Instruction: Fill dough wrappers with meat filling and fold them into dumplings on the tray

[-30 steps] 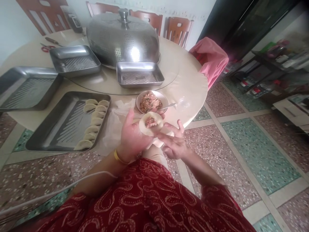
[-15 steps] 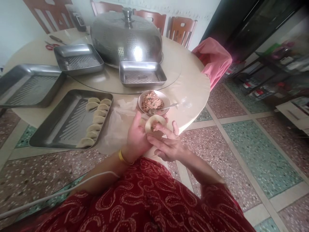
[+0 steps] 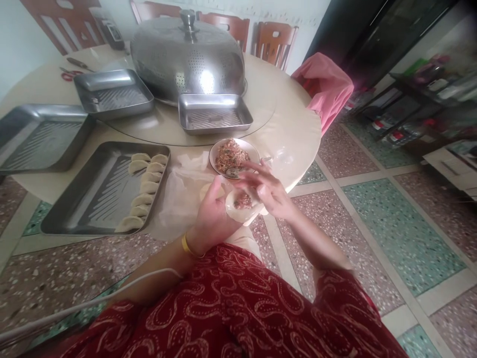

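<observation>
A round dumpling wrapper (image 3: 235, 213) lies in my left hand (image 3: 216, 218), which cups it with the thumb raised at its side. Minced filling (image 3: 243, 201) sits in a small heap on the wrapper. Over the wrapper's right edge and the near side of the bowl (image 3: 212, 158) is my right hand (image 3: 275, 195), fingers stretched and apart. That bowl is filled with meat filling (image 3: 229, 153). A spoon (image 3: 265, 160) in it is mostly hidden behind my right fingers; whether they touch it I cannot tell. Another pale wrapper shows partly behind my left thumb.
To the left, a metal tray (image 3: 85, 199) holds several folded dumplings (image 3: 141, 200) along its right side. More metal trays (image 3: 215, 130) stand farther back, before a large domed steel cover (image 3: 190, 59). Crumpled plastic film (image 3: 181, 191) lies between tray and bowl. Scissors (image 3: 69, 74) rest far left.
My right hand has lifted off the filling on the wrapper and moved up and right toward the bowl and spoon. My left hand still holds the wrapper, now slightly lower.
</observation>
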The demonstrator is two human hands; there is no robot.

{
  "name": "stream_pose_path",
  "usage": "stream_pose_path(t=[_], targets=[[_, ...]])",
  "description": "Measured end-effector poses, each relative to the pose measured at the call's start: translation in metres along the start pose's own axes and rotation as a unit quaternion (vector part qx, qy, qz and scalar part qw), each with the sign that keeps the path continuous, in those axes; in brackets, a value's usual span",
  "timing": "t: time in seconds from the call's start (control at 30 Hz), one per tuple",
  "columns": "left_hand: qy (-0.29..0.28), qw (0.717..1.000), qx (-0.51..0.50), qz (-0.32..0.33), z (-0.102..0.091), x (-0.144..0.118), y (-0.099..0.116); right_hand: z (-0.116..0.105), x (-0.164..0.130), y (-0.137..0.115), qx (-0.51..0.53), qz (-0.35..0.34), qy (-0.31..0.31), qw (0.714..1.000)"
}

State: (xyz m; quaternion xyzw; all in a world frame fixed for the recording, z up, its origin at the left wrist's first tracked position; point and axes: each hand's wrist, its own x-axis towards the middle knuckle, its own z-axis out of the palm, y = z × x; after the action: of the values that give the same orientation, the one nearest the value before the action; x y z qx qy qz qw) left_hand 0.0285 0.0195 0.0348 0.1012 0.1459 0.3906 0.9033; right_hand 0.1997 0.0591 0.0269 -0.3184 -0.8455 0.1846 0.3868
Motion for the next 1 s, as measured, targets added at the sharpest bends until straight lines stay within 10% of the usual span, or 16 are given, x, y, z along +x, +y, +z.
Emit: stream_pose_path(t=[1.0], targets=[[0.015,1.0,-0.01,0.024,0.003,-0.003,0.009,-0.004,-0.025,0.025,-0.101,-0.101,0.083,0.986]])
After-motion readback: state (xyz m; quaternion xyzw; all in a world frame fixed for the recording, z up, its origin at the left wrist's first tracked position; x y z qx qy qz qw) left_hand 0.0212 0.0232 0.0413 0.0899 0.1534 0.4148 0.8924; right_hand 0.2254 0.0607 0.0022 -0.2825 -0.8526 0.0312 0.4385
